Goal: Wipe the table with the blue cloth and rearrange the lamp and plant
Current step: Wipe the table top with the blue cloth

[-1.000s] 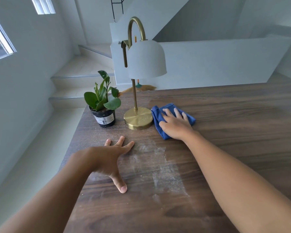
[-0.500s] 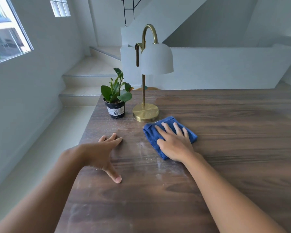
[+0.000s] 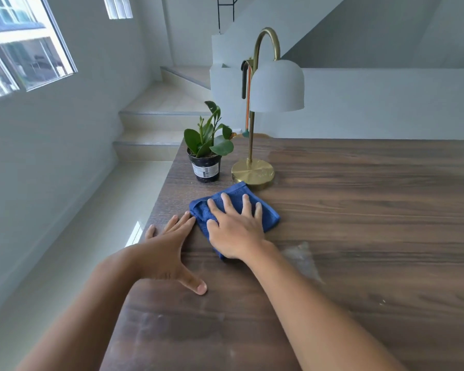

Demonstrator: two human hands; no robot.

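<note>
Since the earlier frames the blue cloth [image 3: 235, 210] has slid leftward across the bench [image 3: 359, 210], from just right of the lamp base to in front of it, close to the left edge.

Dark wood-grain bench fills the lower right, with pale dusty smears near the right forearm and along the near side. At its far left corner stands the lamp [image 3: 265, 103], brass with a curved neck, white shade and round base. Just left of it, apart from it, sits the plant [image 3: 208, 148] in a black pot with a white label. The folded cloth lies just in front of the lamp base. The right hand [image 3: 236, 226] presses flat on it, grip released, fingers spread straight. The left hand [image 3: 169, 250] rests flat on the bench, grip released too, fingertips reaching the cloth's left edge, thumb splayed toward the camera.
</note>
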